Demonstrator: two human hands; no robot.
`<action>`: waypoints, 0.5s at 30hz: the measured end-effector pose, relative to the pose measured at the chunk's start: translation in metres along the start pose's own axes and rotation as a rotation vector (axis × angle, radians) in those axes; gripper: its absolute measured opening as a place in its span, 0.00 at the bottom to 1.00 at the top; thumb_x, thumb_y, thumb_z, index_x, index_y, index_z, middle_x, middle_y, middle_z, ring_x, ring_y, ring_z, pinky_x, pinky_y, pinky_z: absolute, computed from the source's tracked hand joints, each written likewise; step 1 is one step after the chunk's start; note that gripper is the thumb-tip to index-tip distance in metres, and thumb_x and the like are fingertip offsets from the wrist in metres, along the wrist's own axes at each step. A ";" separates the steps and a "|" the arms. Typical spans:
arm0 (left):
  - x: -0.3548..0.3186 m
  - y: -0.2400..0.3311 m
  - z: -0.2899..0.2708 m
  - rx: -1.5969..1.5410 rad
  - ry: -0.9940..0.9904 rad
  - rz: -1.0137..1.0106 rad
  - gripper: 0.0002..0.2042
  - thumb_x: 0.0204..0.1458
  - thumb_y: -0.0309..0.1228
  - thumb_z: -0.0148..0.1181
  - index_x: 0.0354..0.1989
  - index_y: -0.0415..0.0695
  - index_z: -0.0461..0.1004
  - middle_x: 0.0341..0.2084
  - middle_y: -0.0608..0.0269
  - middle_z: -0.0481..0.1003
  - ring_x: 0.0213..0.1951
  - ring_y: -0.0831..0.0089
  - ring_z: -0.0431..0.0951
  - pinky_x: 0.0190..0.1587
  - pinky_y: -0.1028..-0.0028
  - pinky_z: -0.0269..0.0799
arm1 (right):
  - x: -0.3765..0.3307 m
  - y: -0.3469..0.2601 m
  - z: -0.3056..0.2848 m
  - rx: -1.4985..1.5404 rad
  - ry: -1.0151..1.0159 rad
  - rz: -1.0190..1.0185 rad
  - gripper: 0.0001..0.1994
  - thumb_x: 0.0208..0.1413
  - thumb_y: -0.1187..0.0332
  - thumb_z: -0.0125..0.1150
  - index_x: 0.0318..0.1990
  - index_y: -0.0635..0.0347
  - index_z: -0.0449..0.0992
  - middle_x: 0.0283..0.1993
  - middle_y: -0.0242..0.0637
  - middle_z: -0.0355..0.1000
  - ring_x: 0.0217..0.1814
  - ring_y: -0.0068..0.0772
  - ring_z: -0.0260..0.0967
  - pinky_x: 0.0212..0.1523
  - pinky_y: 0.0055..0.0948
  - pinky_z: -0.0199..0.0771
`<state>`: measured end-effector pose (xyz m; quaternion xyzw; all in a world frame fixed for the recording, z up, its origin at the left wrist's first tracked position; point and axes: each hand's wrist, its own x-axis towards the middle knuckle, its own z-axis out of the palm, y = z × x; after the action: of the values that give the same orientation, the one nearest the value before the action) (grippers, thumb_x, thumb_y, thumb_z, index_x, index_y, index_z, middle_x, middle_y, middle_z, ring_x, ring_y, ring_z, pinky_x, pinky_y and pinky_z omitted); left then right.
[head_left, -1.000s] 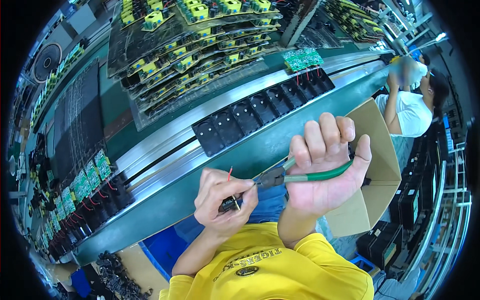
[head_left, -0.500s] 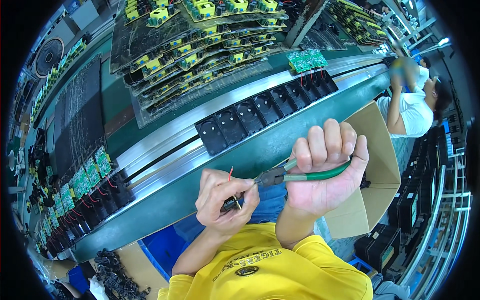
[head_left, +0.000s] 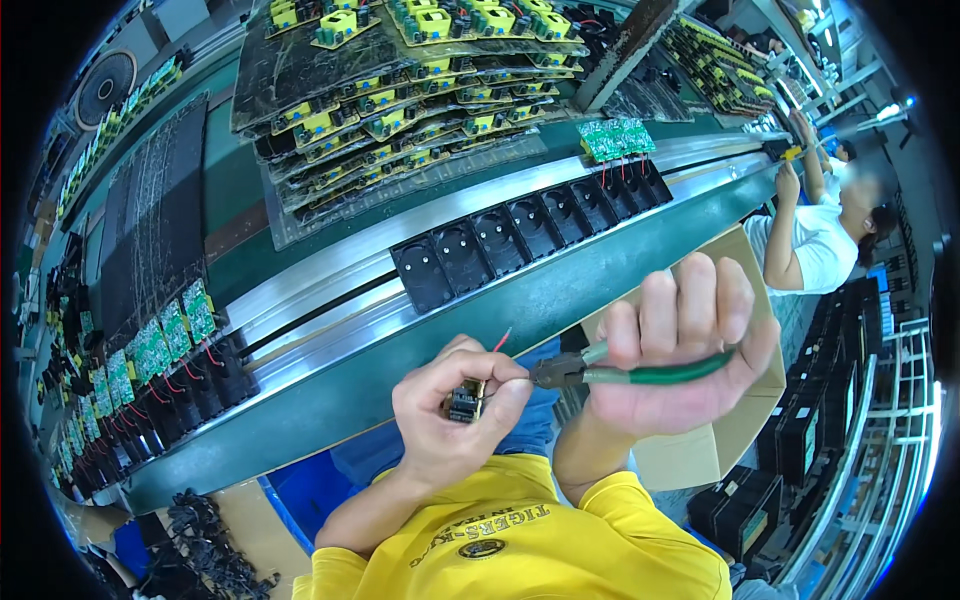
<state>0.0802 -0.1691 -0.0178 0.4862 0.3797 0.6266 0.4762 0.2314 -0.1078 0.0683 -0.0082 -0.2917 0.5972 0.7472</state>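
My left hand (head_left: 440, 425) is closed around a small circuit board (head_left: 466, 402), its dark cylindrical part and brass-coloured edge showing between the fingers. A short red wire (head_left: 502, 340) sticks up out of that grip. Wrapped in my right hand (head_left: 690, 320) are side cutters (head_left: 675, 371) with green handles. Their dark metal jaws meet the tips of my left thumb and index finger; whatever lies between the jaws is hidden. Beyond both hands runs a row of black plastic housings (head_left: 490, 240) on the rail.
Stacked sheets of yellow-and-green boards (head_left: 400, 110) stand behind the metal rail (head_left: 330, 310). Green circuit boards (head_left: 615, 138) rest at the row's right end, others (head_left: 150, 350) at left. An open cardboard box (head_left: 690, 455) sits by my right arm. A co-worker (head_left: 815, 245) is at far right.
Both hands have moved slightly right and lower in the view, and the right hand looks larger. The red wire now leans to the right. The co-worker's arms have risen.
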 end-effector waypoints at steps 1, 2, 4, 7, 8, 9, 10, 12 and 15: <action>0.001 0.005 -0.002 -0.011 0.009 0.003 0.06 0.54 0.20 0.74 0.39 0.39 0.87 0.28 0.66 0.80 0.30 0.74 0.71 0.36 0.75 0.68 | 0.002 -0.003 0.000 -0.009 -0.008 0.009 0.18 0.82 0.55 0.46 0.35 0.50 0.68 0.24 0.25 0.53 0.20 0.22 0.38 0.21 0.27 0.42; 0.004 0.010 -0.004 -0.158 -0.054 -0.193 0.05 0.55 0.20 0.72 0.39 0.38 0.86 0.28 0.64 0.79 0.29 0.74 0.70 0.35 0.75 0.67 | 0.005 -0.010 -0.001 0.014 -0.180 0.078 0.19 0.81 0.55 0.46 0.35 0.51 0.69 0.23 0.25 0.53 0.19 0.22 0.37 0.20 0.27 0.41; 0.010 0.020 -0.011 -0.445 -0.188 -0.583 0.03 0.56 0.19 0.69 0.38 0.36 0.84 0.29 0.61 0.79 0.28 0.74 0.68 0.34 0.75 0.65 | 0.012 -0.023 -0.002 0.069 -0.520 0.216 0.19 0.80 0.55 0.47 0.34 0.52 0.70 0.21 0.25 0.54 0.17 0.22 0.36 0.19 0.27 0.39; 0.011 0.017 -0.017 -0.650 -0.314 -0.799 0.03 0.59 0.21 0.68 0.38 0.35 0.84 0.29 0.60 0.79 0.28 0.75 0.68 0.33 0.76 0.64 | 0.009 -0.018 0.013 0.181 -0.752 0.278 0.21 0.76 0.60 0.50 0.26 0.55 0.71 0.18 0.27 0.56 0.15 0.22 0.35 0.17 0.27 0.37; 0.011 0.012 -0.019 -0.708 -0.379 -0.830 0.03 0.60 0.22 0.68 0.39 0.36 0.85 0.30 0.60 0.80 0.28 0.76 0.69 0.32 0.77 0.64 | 0.013 -0.018 0.014 0.186 -0.758 0.285 0.21 0.76 0.60 0.50 0.26 0.55 0.71 0.18 0.27 0.56 0.15 0.22 0.35 0.17 0.27 0.37; 0.010 0.008 -0.020 -0.765 -0.446 -0.860 0.04 0.62 0.24 0.69 0.39 0.36 0.86 0.30 0.61 0.81 0.27 0.77 0.69 0.31 0.78 0.64 | 0.019 -0.019 0.013 0.189 -0.954 0.330 0.24 0.78 0.54 0.51 0.25 0.53 0.69 0.19 0.29 0.56 0.16 0.24 0.38 0.18 0.29 0.38; 0.009 0.005 -0.020 -0.821 -0.514 -0.890 0.05 0.64 0.26 0.69 0.40 0.36 0.87 0.31 0.61 0.82 0.27 0.78 0.70 0.30 0.79 0.64 | 0.023 -0.019 0.014 0.191 -1.150 0.372 0.27 0.80 0.49 0.53 0.24 0.52 0.67 0.21 0.31 0.56 0.17 0.27 0.42 0.18 0.30 0.40; 0.011 0.003 -0.018 -0.852 -0.543 -0.899 0.05 0.64 0.26 0.69 0.40 0.36 0.87 0.31 0.61 0.82 0.27 0.78 0.70 0.30 0.79 0.64 | 0.030 -0.018 0.022 0.200 -1.204 0.430 0.26 0.77 0.52 0.56 0.23 0.50 0.66 0.21 0.29 0.58 0.17 0.25 0.45 0.18 0.28 0.44; 0.012 -0.001 -0.014 -0.946 -0.611 -0.938 0.05 0.64 0.25 0.70 0.41 0.36 0.86 0.32 0.60 0.81 0.28 0.78 0.71 0.30 0.79 0.64 | 0.036 -0.015 0.035 0.242 -1.351 0.612 0.25 0.70 0.61 0.64 0.18 0.45 0.61 0.23 0.23 0.63 0.17 0.22 0.55 0.20 0.23 0.55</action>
<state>0.0657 -0.1570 -0.0188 0.1680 0.0868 0.2903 0.9381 0.2336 -0.0917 0.1177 0.3616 -0.6039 0.6811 0.2017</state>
